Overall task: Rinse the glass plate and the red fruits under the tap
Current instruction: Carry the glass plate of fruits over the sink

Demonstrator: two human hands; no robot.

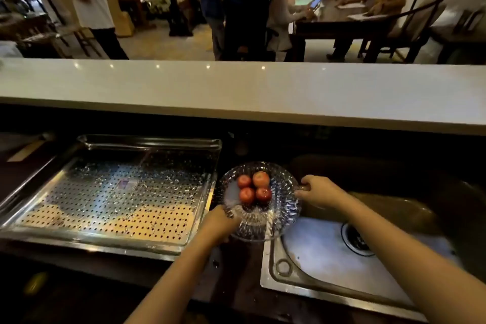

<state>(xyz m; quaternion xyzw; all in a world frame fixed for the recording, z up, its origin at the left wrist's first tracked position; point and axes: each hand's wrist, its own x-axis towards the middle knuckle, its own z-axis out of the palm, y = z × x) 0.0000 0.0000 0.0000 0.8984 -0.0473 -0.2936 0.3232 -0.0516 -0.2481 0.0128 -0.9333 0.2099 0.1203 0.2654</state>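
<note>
As hands (220,226) (319,192) grip it, glass plate (276,212) between

Round glass plate (263,221), see-through, with bumpy lines running out to the rim. Hangs over the left edge of the sink (273,271). Gripped at the near left rim by the left hand (219,226) and at the right rim by the right hand (318,192). Carries four small round red fruits (247,194) on its far half, bunched close in a square. Back right one looks more orange. All shiny.
</note>
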